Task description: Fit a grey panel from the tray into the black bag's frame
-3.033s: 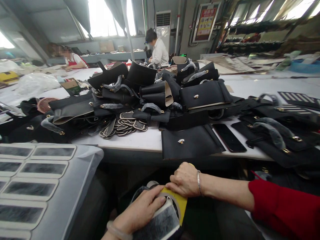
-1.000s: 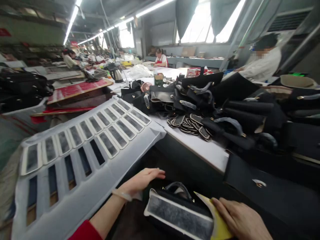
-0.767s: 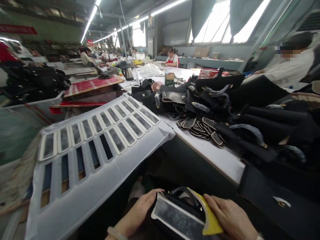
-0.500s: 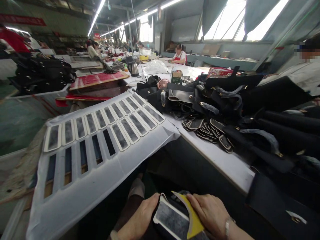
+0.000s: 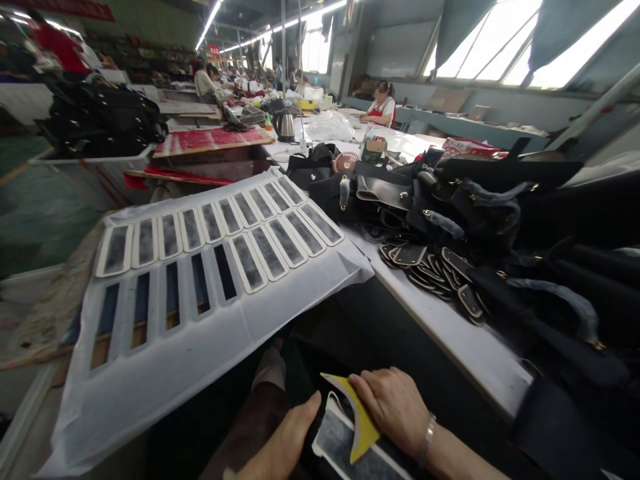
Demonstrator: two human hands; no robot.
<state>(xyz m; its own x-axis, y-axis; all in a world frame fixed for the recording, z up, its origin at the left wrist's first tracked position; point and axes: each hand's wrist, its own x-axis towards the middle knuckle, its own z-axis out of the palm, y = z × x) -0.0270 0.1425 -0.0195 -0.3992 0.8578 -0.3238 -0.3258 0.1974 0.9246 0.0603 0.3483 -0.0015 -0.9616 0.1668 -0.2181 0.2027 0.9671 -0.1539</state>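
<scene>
A white die-cut sheet (image 5: 210,320) lies at the near left, its far right corner resting over the near edge of the white desk (image 5: 450,340). Two rows of slots run across it. The far row holds ten grey-centred, white-bordered patches, such as one near the middle (image 5: 213,222); the near row holds four more at its right end, and six slots to their left are open holes. On the desk a heap of black bag parts (image 5: 500,213) covers most of the surface, reaching nearly to the near edge at the right. A fan of small dark tabs with pale rims (image 5: 430,270) lies at the front of the heap; their number cannot be told. Further back stand a small pink fan (image 5: 346,161), a kettle (image 5: 285,124) and a clear plastic bag (image 5: 330,127). A person in a red apron (image 5: 381,107) sits at the far end.

Below the desk edge, over the lap, the left hand (image 5: 285,447) rests with its fingers pressed together on the left side of a grey patch (image 5: 345,447). The right hand (image 5: 397,410), with a bracelet at the wrist, has its fingers closed on one curled yellow backing strip (image 5: 359,417), touching the patch's top.
</scene>
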